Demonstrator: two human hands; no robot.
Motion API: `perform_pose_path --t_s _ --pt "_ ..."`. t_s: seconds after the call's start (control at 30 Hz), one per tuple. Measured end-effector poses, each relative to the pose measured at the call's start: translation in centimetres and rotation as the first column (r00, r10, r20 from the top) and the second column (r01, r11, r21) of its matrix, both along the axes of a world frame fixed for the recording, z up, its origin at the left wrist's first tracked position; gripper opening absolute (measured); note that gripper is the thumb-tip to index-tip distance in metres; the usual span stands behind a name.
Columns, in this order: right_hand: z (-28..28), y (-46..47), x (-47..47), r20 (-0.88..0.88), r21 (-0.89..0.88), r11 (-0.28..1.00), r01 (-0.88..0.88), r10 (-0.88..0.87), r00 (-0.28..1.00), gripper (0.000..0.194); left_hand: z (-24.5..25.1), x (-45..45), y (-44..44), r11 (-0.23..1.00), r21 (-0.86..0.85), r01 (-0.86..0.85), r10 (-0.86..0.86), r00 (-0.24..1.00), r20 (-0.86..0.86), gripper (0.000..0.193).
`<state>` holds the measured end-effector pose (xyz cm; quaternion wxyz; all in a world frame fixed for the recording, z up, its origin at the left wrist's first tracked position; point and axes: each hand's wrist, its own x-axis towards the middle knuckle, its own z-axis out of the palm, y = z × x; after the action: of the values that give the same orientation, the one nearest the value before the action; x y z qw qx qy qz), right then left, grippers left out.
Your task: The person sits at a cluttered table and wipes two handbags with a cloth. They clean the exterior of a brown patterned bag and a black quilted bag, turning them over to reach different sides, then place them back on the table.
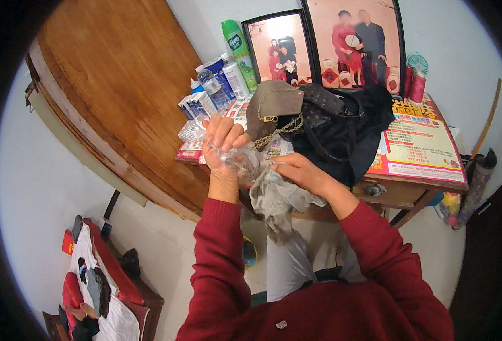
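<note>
My left hand (225,138) is closed around a crumpled clear plastic item (244,162), perhaps a bag or a thin bottle. A damp-looking grey cloth (276,204) hangs from my right hand (300,170), whose fingers pinch its upper edge against the plastic. Both hands are close together above the front edge of a wooden table (425,184). Just behind them lie a brown handbag (272,102) with a gold chain and a black fabric bag or garment (336,140).
Plastic bottles (216,89), a green spray can (240,55) and small cartons (197,104) stand at the table's back left. Framed photographs (357,47) lean on the wall. Thread spools (417,87) stand right. Clothes (106,307) cover a red seat at lower left.
</note>
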<state>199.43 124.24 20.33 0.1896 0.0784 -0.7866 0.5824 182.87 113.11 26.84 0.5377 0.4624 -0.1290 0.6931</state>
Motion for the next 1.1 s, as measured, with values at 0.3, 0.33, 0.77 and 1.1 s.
perform_pose_path --t_s 0.3,0.33,0.77,1.1 --pt "-0.4 0.7 -3.0 0.063 -0.517 0.855 0.03 0.002 0.998 0.047 -0.9 0.9 0.0 0.995 -0.085 -0.052 0.052 0.999 -0.001 0.037" --pt "-0.8 1.6 -3.2 0.102 -0.403 0.913 0.068 -0.029 0.994 0.042 -1.2 -0.1 -0.1 0.993 -0.089 -0.082 0.075 0.994 -0.082 0.037" --pt "-0.7 0.0 1.3 -0.109 -0.238 0.944 0.23 -0.261 0.959 0.03 -2.8 -1.7 -2.3 0.492 -0.275 -0.826 0.418 0.502 -0.757 0.038" --pt "-0.2 -0.3 1.6 -0.281 -0.294 0.923 0.249 -0.333 0.9 0.034 -3.3 3.4 -3.3 0.51 -0.179 -0.841 0.318 0.378 -0.869 0.098"
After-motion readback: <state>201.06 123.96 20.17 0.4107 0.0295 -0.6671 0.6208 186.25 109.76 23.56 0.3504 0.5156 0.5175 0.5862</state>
